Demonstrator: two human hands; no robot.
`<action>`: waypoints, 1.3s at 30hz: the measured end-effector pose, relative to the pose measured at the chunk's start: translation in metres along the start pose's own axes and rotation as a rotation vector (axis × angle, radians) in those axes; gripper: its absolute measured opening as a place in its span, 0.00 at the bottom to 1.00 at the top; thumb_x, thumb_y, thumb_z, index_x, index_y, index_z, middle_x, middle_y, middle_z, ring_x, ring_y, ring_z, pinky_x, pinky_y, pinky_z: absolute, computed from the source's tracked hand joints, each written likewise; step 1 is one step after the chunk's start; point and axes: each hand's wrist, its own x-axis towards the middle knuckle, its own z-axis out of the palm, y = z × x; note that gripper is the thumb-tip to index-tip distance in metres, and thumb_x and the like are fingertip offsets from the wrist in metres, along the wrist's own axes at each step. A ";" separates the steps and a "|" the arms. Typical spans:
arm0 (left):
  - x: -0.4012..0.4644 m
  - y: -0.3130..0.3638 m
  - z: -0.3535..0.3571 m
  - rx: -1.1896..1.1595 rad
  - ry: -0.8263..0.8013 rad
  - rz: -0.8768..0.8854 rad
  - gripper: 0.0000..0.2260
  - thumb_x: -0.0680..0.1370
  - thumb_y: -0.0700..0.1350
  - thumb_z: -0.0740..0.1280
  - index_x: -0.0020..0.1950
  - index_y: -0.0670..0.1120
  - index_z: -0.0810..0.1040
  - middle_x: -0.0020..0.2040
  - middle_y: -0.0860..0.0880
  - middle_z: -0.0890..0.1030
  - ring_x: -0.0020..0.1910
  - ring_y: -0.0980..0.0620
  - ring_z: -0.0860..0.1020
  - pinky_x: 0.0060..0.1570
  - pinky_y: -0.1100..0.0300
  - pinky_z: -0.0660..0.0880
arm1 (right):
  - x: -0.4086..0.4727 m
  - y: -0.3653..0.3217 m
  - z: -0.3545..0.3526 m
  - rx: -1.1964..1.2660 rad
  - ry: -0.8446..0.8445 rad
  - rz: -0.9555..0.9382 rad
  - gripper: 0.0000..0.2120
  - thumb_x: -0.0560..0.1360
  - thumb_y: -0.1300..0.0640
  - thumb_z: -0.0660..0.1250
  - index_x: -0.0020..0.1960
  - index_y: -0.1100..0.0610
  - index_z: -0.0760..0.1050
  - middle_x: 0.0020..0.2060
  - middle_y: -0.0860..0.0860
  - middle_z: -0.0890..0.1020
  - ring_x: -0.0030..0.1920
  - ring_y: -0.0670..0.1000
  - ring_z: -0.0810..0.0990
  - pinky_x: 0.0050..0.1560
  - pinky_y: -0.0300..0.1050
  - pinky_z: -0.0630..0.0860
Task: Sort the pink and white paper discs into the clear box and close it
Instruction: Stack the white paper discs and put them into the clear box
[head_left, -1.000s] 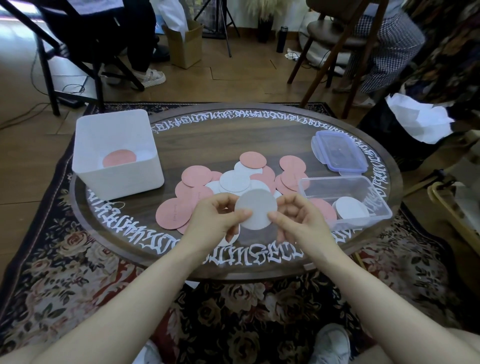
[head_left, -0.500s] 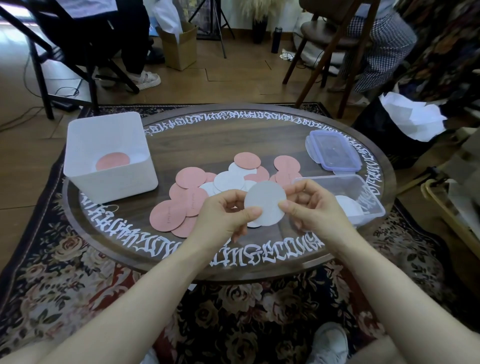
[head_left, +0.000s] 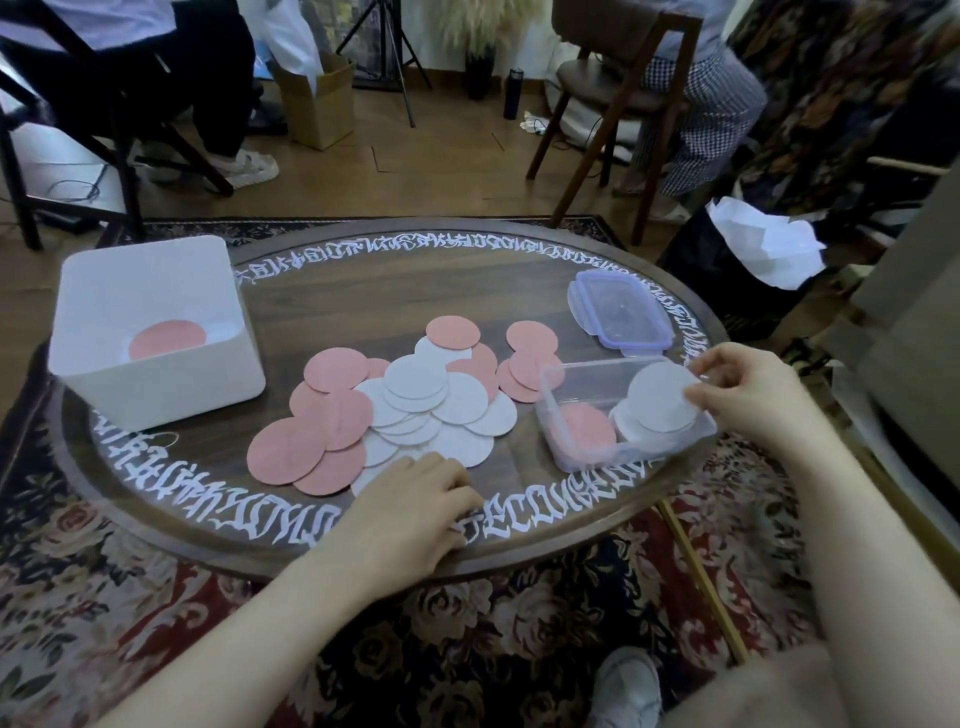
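Observation:
My right hand (head_left: 748, 400) pinches a white paper disc (head_left: 662, 402) by its right edge and holds it over the clear box (head_left: 566, 441) at the table's right front. White discs and a pink disc (head_left: 587, 428) lie inside that box. A loose pile of pink and white discs (head_left: 410, 400) covers the middle of the table. At the pile's near edge my left hand (head_left: 415, 509) rests with its fingers curled down on the table by a white disc. The box's clear lid (head_left: 621, 314) with a purple rim lies behind the box.
A white bin (head_left: 156, 384) with a pink disc in it stands at the table's left. The round wooden table (head_left: 363, 291) has white lettering around its rim. Chairs, seated people's legs and a cardboard box lie beyond; a dark bag with white paper sits right.
My right hand has carried the white disc from in front of me to above the clear box. My left hand let go of it and dropped to the pile's near edge.

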 end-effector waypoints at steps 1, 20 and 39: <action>0.000 -0.002 0.001 -0.004 -0.001 -0.003 0.16 0.59 0.55 0.77 0.45 0.57 0.81 0.44 0.59 0.78 0.41 0.56 0.77 0.40 0.65 0.62 | 0.001 0.001 0.002 -0.024 -0.003 0.001 0.05 0.67 0.57 0.72 0.40 0.50 0.76 0.33 0.50 0.80 0.38 0.55 0.78 0.43 0.51 0.75; -0.001 -0.002 -0.002 -0.012 -0.037 -0.038 0.16 0.60 0.53 0.78 0.45 0.55 0.81 0.44 0.57 0.79 0.41 0.53 0.78 0.34 0.62 0.69 | 0.006 -0.013 0.017 -0.310 -0.075 0.051 0.04 0.70 0.55 0.68 0.44 0.49 0.77 0.40 0.50 0.82 0.43 0.53 0.78 0.40 0.45 0.71; -0.003 -0.025 -0.028 -0.149 0.232 -0.361 0.12 0.74 0.47 0.68 0.57 0.49 0.80 0.57 0.49 0.78 0.56 0.44 0.76 0.51 0.50 0.72 | -0.029 -0.072 0.062 0.034 0.067 -0.352 0.06 0.75 0.58 0.66 0.50 0.51 0.78 0.45 0.48 0.80 0.41 0.51 0.76 0.45 0.46 0.72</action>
